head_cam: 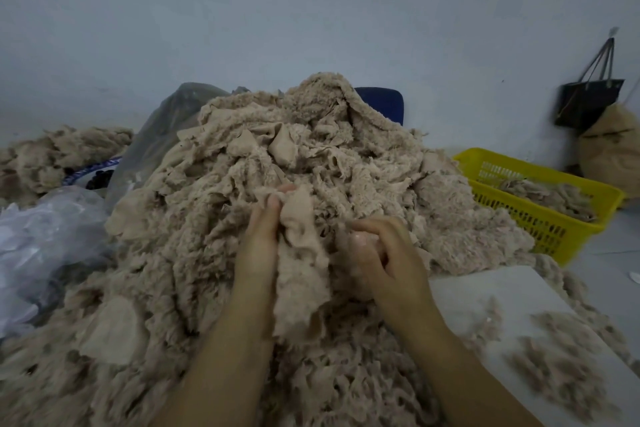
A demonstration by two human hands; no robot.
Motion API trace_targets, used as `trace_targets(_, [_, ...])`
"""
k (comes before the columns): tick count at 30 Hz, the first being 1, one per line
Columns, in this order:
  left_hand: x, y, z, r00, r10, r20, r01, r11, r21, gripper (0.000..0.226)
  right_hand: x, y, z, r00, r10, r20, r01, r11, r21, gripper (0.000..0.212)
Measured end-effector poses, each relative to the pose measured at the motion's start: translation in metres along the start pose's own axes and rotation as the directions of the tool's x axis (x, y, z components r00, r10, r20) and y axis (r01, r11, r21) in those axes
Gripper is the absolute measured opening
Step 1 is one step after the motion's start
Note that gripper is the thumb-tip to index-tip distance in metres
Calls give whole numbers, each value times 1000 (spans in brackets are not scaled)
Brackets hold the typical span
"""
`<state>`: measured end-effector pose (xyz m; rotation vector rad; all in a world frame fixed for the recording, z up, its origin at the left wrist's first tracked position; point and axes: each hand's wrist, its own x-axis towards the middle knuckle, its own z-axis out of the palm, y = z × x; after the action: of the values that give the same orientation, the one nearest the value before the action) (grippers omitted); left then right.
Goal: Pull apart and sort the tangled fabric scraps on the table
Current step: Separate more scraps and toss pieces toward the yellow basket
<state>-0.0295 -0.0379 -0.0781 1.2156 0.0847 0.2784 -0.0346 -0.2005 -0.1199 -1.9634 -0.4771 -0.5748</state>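
Mostly fuzzy beige pile (346, 156), L hand (261, 236) pinching limp scrap (301, 253), R hand (384, 253) unclear.

Rear wall (311, 10): plain, pale blue-grey, with small dark marks. A black handbag (588, 100) hangs from a wall hook (613, 32) at right. A blue chair back (384, 102) stands before the wall; lighting is dim.

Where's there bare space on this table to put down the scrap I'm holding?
For the scrap in your left hand, the main bare patch is the white tabletop at right, bordered by the scrap pile on its left, the yellow basket beyond and loose clumps nearer you. The centre is buried under the pile; the left is crowded with plastic bags.
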Motion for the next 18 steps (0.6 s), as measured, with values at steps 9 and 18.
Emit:
trace_targets(9, [-28,-23,44,947,-107,302,16,958,287,30,4,16,-5,939,290,184,-342,842,417,23])
trace_targets(18, [-3,-59,18,939,-96,331,-192,652,733,38,23,48,-39,639,769,-7,-345,295,891,33])
